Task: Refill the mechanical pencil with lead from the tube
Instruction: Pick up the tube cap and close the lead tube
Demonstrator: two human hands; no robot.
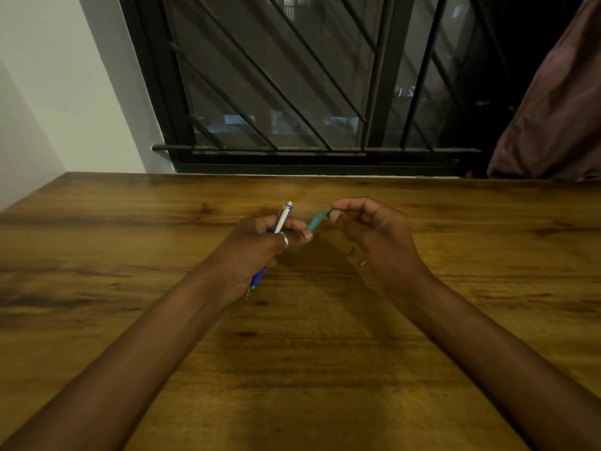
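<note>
My left hand [257,252] is closed around a silver and blue mechanical pencil [281,219]. The pencil's white top end points up and away, and its tip sticks out below the hand. The same hand's fingertips pinch the lower end of a teal lead tube [314,222]. The tube slants up to the right above the wooden table [130,255]. My right hand [374,232] pinches the dark green cap [331,212] at the tube's upper end. Whether the cap is on or off the tube is blurred.
Two tiny pieces lie on the table just left of my right wrist, one dark [351,251] and one pale [363,263]. A barred window [292,92] stands behind the table's far edge. A brown cloth [553,109] hangs at the far right.
</note>
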